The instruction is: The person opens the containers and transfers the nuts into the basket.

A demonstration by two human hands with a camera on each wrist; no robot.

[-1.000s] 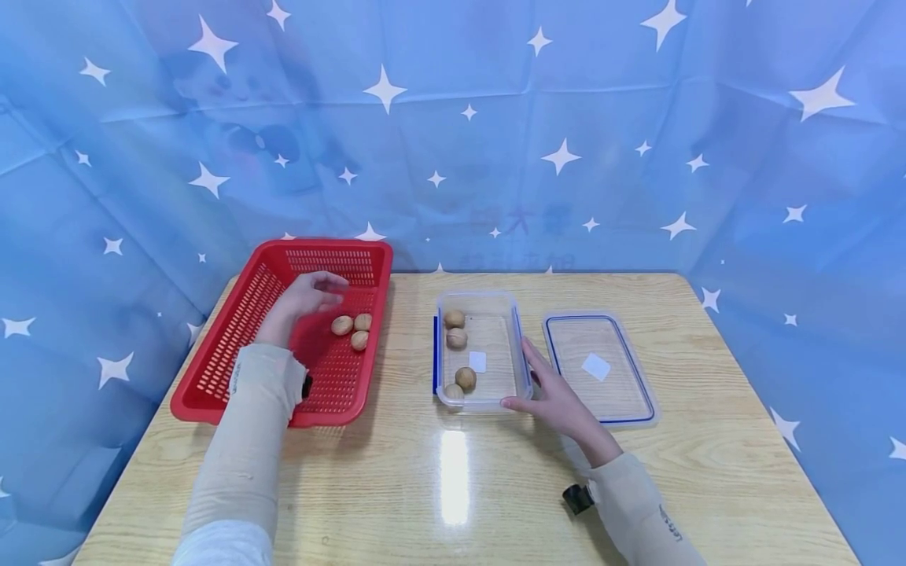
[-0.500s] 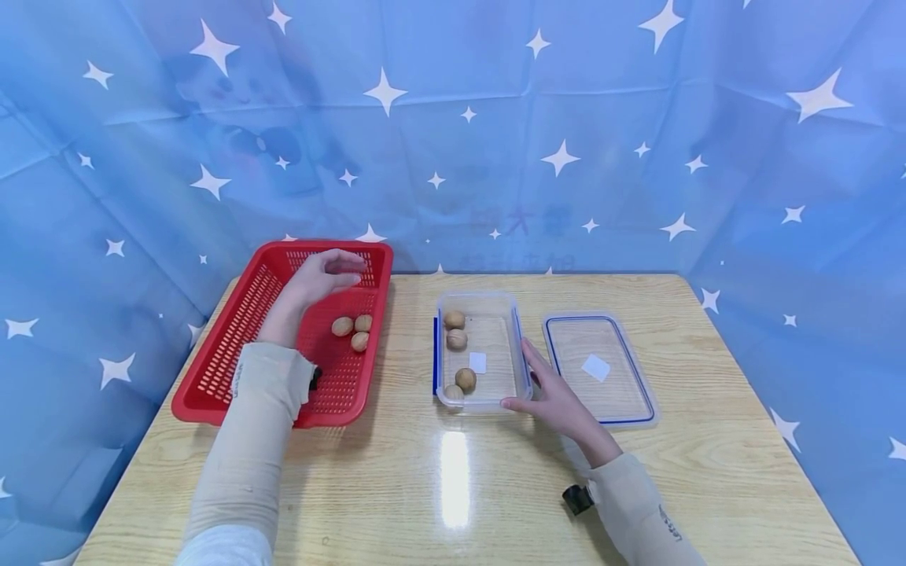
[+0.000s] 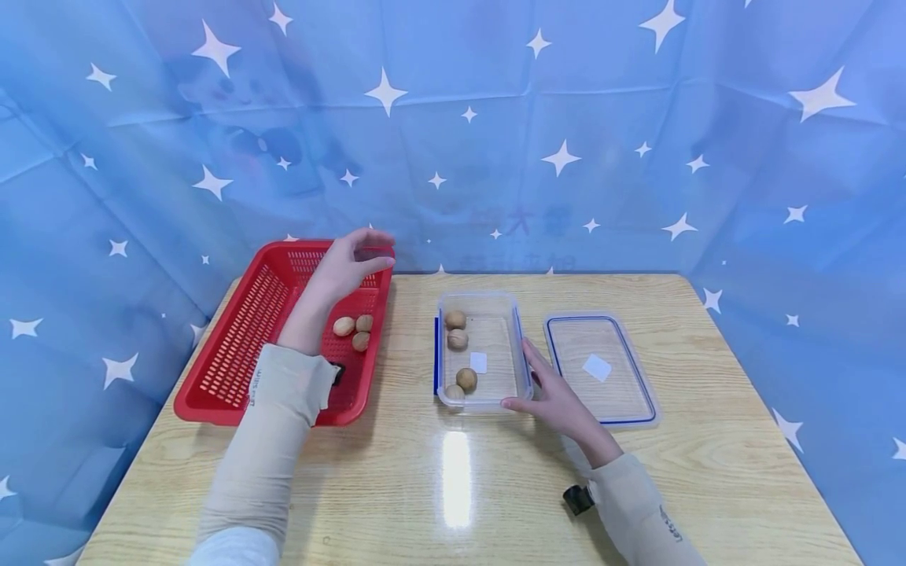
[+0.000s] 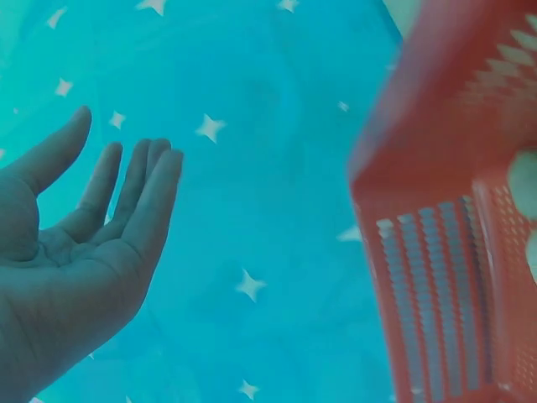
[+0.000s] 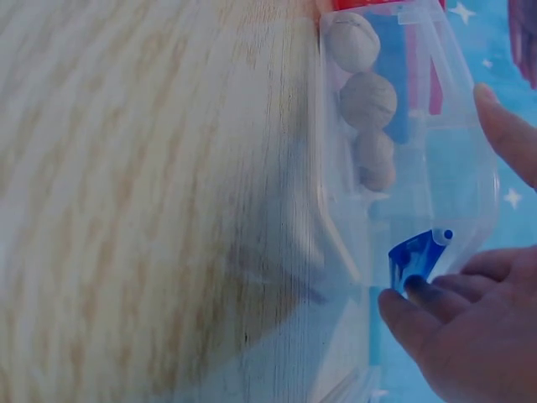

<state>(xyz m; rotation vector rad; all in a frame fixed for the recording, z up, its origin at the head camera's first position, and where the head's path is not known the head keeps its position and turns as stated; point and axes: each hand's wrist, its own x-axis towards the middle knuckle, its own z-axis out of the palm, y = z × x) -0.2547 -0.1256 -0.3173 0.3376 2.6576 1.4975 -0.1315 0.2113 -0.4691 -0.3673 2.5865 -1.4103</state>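
My left hand [image 3: 347, 263] is raised over the far right corner of the red plastic basket [image 3: 197, 412]. Its fingers are loosely bent, and in the left wrist view the palm and fingers [image 4: 159, 201] hold nothing. Three walnuts [image 3: 344, 326] lie in the basket near its right wall. In mid-table stands a clear food container [image 3: 499, 381] with several walnuts [image 3: 457, 339] along its left side. My right hand [image 3: 555, 399] holds the container's near right corner, thumb at the front wall and fingers along the right side, by a blue latch [image 5: 417, 253] in the right wrist view.
A clear lid [image 3: 630, 393] with a blue seal lies flat to the right of the container. The wooden table [image 3: 396, 487] reaches back to a blue curtain [image 3: 460, 141] with white stars. A black wrist camera [image 3: 578, 498] sits at the right sleeve.
My left hand has risen from inside the basket and moved right and away, to above its far right corner. The right hand and the container have stayed in place.
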